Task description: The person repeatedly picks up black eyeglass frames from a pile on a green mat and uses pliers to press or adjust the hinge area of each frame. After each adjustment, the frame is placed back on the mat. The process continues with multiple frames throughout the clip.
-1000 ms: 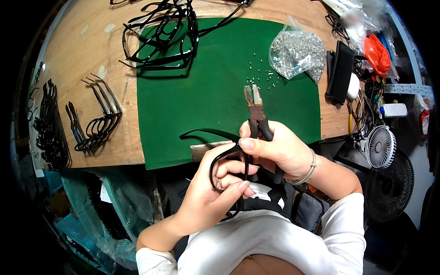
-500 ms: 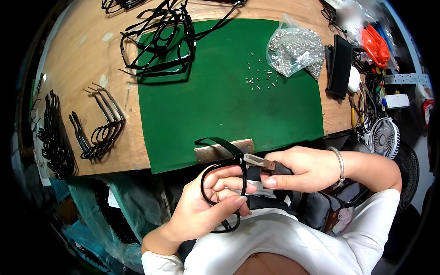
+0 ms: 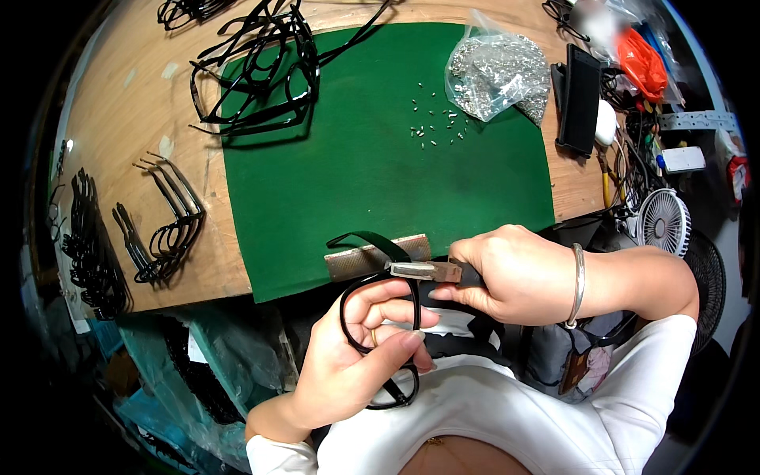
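Note:
My left hand (image 3: 356, 360) grips a black eyeglass frame (image 3: 380, 317) close to my body, below the table's front edge. One temple arm of the frame arcs up over the edge of the green mat (image 3: 380, 158). My right hand (image 3: 514, 273) is closed on a pair of pliers (image 3: 427, 271) with dark handles; the metal jaws point left and meet the frame at its upper rim. A small metal block (image 3: 348, 261) lies at the mat's near edge just behind the jaws. Several tiny metal screws (image 3: 435, 127) are scattered on the mat's far part.
A clear bag of small metal parts (image 3: 495, 75) lies at the mat's far right corner. Piles of black eyeglass frames (image 3: 253, 63) lie at the far left, more frames (image 3: 166, 229) and temple arms (image 3: 83, 245) along the left side. A black case (image 3: 580, 99), cables and a small fan (image 3: 663, 222) crowd the right.
My right hand swung the pliers from pointing up over the mat to pointing left at the frame. Both hands dropped toward my body, and the frame came lower.

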